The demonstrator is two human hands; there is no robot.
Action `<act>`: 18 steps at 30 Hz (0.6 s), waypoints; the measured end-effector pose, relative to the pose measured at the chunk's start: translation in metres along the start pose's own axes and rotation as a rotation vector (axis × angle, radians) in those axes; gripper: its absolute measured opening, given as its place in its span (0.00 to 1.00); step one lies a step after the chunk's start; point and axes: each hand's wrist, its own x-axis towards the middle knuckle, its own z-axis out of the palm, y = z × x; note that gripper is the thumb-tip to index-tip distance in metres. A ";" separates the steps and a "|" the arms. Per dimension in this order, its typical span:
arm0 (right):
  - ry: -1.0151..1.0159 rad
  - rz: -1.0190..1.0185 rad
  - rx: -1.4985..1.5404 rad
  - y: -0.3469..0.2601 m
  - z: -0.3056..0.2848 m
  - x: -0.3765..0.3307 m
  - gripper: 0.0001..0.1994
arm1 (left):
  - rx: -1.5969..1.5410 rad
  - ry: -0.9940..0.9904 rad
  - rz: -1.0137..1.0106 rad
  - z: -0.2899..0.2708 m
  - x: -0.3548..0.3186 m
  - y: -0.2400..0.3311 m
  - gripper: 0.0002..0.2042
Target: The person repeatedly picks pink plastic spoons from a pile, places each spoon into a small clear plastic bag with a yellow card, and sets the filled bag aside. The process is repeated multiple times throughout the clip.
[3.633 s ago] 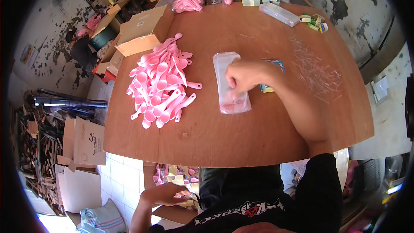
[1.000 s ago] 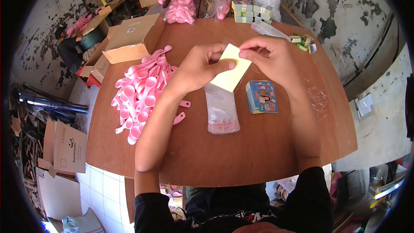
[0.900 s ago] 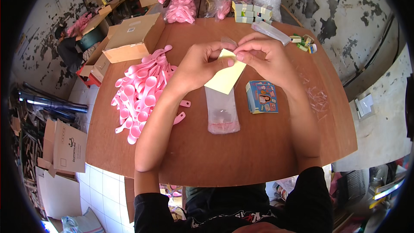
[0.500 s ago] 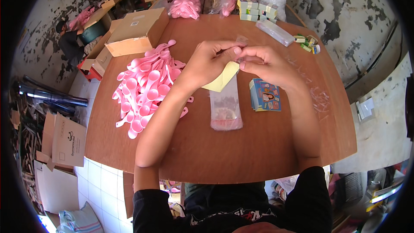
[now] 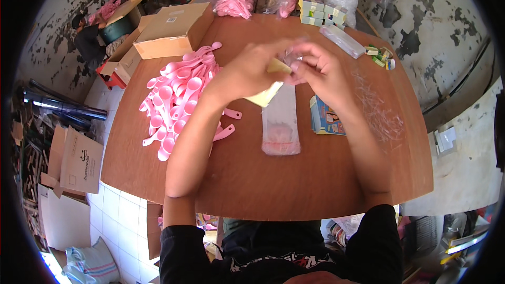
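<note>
My left hand point(image 5: 247, 73) is closed on a pale yellow card point(image 5: 263, 95), its fingers partly smeared by motion. Facing it, my right hand point(image 5: 323, 73) has bent fingers pinched at a bit of clear plastic point(image 5: 291, 57) between the two hands; its exact shape is blurred. Below the hands a flat stack of clear plastic bags point(image 5: 280, 118) lies on the table, showing pink near its lower end. Pink measuring spoons point(image 5: 176, 94) are heaped beside my left forearm. A stack of printed blue cards point(image 5: 323, 118) sits partly behind my right wrist.
On the brown table point(image 5: 252, 189), a cardboard box point(image 5: 171, 29) stands at the far left. Small boxes point(image 5: 321, 11) are stacked at the back, near a clear plastic packet point(image 5: 342, 41). Thin clear strips point(image 5: 381, 113) lie scattered at right. Another person point(image 5: 89, 42) sits far left.
My right hand has turned, its fingers curling more and blurring. The yellow card has tilted in my left hand. The whole view has shifted slightly.
</note>
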 end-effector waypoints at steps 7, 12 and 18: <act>-0.153 -0.077 -0.541 0.063 0.057 0.000 0.12 | 0.195 0.282 -0.050 -0.050 -0.004 -0.012 0.31; -0.359 -0.115 -0.943 0.069 0.107 0.008 0.10 | 0.186 0.320 -0.075 -0.060 -0.010 -0.011 0.32; -0.406 -0.178 -1.001 0.078 0.118 0.010 0.07 | 0.144 0.339 -0.060 -0.066 -0.013 -0.006 0.32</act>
